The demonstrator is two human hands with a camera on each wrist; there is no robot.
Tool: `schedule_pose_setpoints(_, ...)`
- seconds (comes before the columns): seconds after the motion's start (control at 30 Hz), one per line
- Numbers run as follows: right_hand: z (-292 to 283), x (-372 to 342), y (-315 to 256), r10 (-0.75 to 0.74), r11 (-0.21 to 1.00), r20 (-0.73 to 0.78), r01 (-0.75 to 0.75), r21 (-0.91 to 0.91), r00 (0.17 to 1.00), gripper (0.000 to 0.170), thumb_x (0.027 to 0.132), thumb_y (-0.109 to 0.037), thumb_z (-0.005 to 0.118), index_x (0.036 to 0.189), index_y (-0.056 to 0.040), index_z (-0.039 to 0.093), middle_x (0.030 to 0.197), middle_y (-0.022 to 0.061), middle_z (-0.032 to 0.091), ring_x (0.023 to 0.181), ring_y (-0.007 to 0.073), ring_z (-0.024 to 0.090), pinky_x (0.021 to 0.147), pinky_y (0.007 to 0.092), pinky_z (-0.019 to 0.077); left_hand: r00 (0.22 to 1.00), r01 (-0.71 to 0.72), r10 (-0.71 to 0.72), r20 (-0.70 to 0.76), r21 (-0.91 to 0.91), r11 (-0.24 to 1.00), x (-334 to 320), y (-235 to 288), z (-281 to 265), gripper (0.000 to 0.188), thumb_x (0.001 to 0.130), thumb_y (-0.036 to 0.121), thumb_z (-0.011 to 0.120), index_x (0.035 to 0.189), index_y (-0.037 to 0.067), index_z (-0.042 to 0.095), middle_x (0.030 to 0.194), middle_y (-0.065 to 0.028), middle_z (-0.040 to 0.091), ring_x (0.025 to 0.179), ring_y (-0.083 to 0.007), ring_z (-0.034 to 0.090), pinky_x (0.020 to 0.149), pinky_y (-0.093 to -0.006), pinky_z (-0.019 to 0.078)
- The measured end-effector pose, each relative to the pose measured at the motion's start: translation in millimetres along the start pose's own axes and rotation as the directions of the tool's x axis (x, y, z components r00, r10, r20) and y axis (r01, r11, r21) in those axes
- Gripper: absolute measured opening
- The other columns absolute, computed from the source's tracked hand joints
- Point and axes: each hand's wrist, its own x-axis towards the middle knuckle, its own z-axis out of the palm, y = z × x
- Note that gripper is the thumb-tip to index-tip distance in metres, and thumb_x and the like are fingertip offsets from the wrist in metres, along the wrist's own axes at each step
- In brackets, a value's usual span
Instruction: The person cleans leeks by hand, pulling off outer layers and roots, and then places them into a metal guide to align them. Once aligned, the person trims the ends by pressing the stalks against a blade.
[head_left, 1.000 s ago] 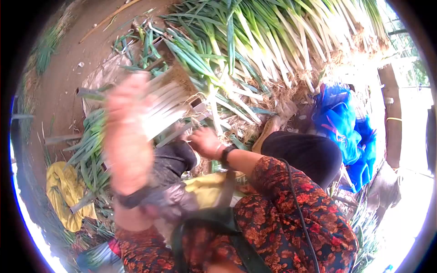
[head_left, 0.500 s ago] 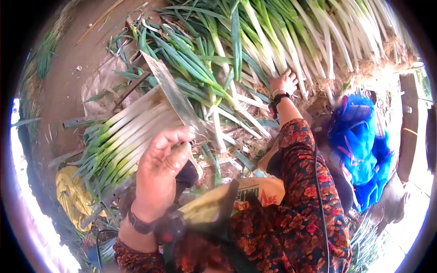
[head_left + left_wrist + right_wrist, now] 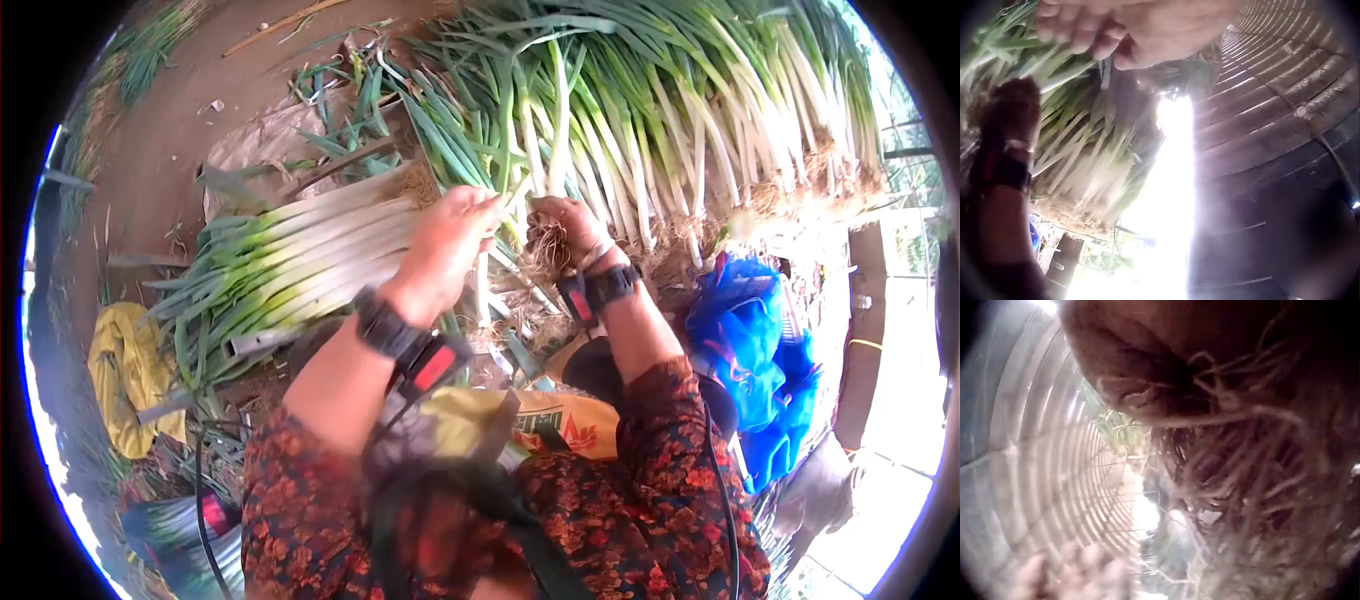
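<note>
My right hand grips a green onion low on its white stalk, beside its root tuft. Tangled roots fill much of the right wrist view, close under the hand. My left hand is just left of that stalk, fingers curled and fingertips pinching at a pale green strip of it. In the left wrist view, the curled fingers of the left hand meet the end of a pale stalk. Left of my hands, trimmed green onions lie side by side in a metal frame.
A big heap of green onions with roots on spreads across the back right. Blue cloth or bagging lies at right, yellow cloth at left. A printed yellow sack covers my lap. Loose leaves litter the ground.
My right hand reached to the heap and came back left holding a green onion. My left hand moved from over the framed row to the right, up against that stalk.
</note>
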Motion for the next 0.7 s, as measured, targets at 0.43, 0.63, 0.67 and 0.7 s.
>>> schedule_pose_setpoints(0.43, 72, -240, 10, 0.132, 0.978, 0.099, -0.114, -0.176, 0.986, 0.028, 0.090, -0.018, 0.055, 0.106, 0.0040, 0.061, 0.086, 0.0091, 0.064, 0.074, 0.0178, 0.063, 0.063, 0.0293, 0.0508, 0.759, 0.441, -0.230, 0.609, -0.221, 0.870, 59, -74, 32, 0.044, 0.093, 0.041, 0.055, 0.108, 0.000, 0.054, 0.092, -0.0145, 0.063, 0.082, -0.0257, 0.065, 0.079, -0.0402, 0.0563)
schedule_pose_setpoints(0.63, 103, -312, 9, 0.358, 0.781, 0.153, -0.205, -0.590, 0.921, 0.020, 0.094, -0.018, 0.051, 0.106, -0.0016, 0.053, 0.081, 0.0052, 0.061, 0.069, 0.0128, 0.060, 0.060, 0.0265, 0.0491, 0.941, 0.202, -0.221, 0.257, 0.099, 0.974, 51, -77, 50, 0.041, 0.078, 0.037, 0.075, 0.100, 0.003, 0.063, 0.092, -0.0114, 0.065, 0.079, -0.0210, 0.064, 0.075, -0.0309, 0.0550)
schedule_pose_setpoints(0.67, 97, -319, 21, 0.331, 0.770, 0.132, -0.186, -0.610, 0.934, 0.021, 0.094, -0.016, 0.052, 0.109, -0.0023, 0.052, 0.082, 0.0041, 0.061, 0.071, 0.0114, 0.059, 0.061, 0.0258, 0.0485, 0.930, 0.264, -0.264, 0.257, 0.035, 0.964, 45, -72, 53, 0.035, 0.076, 0.028, 0.077, 0.098, 0.003, 0.066, 0.102, -0.0132, 0.065, 0.091, -0.0222, 0.062, 0.080, -0.0325, 0.0526)
schedule_pose_setpoints(0.7, 90, -326, 33, 0.303, 0.756, 0.113, -0.167, -0.633, 0.946, 0.022, 0.094, -0.015, 0.053, 0.112, -0.0031, 0.051, 0.084, 0.0030, 0.060, 0.074, 0.0101, 0.058, 0.061, 0.0251, 0.0480, 0.917, 0.322, -0.304, 0.258, -0.031, 0.946, 33, -61, 57, 0.030, 0.073, 0.020, 0.079, 0.096, 0.003, 0.069, 0.112, -0.0151, 0.065, 0.102, -0.0233, 0.060, 0.085, -0.0342, 0.0503)
